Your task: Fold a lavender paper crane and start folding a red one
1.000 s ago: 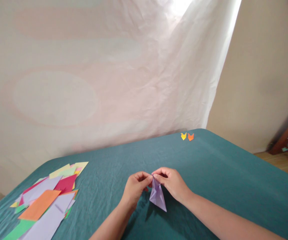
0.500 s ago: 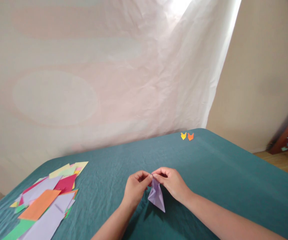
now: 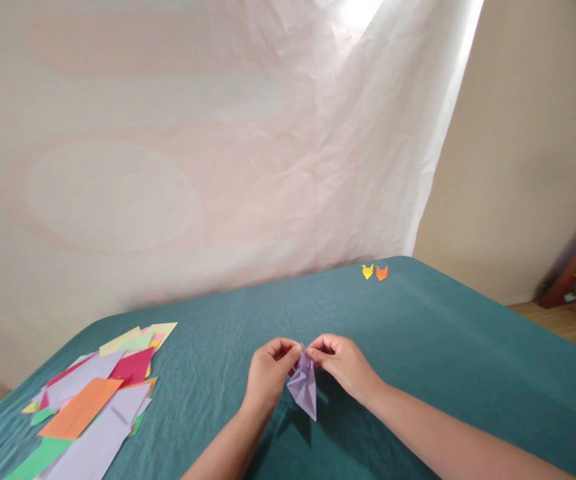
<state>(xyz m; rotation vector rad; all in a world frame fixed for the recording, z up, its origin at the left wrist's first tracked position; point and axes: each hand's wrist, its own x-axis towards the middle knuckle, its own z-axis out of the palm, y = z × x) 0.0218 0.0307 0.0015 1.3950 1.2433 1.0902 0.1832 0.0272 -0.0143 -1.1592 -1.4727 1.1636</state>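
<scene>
A folded piece of lavender origami paper [image 3: 305, 388] hangs from my fingertips over the teal cloth, its long pointed end downward and a shadow beneath it. My left hand [image 3: 271, 371] pinches its narrow top between thumb and forefinger from the left. From the right, my right hand [image 3: 340, 363] pinches the same top, thumb and forefinger pressed together. The fingertips of both hands almost meet there and hide part of the tip.
The teal cloth-covered table [image 3: 208, 373] bears loose coloured sheets [image 3: 83, 407] at left. Two small folded paper figures, one yellow [image 3: 367, 272] and one orange [image 3: 381, 273], lie near the far edge. A white sheet [image 3: 268, 167] hangs behind.
The pointed lower end of the lavender paper has swung to the left and hangs more steeply. Both hands keep their pinch and have barely moved.
</scene>
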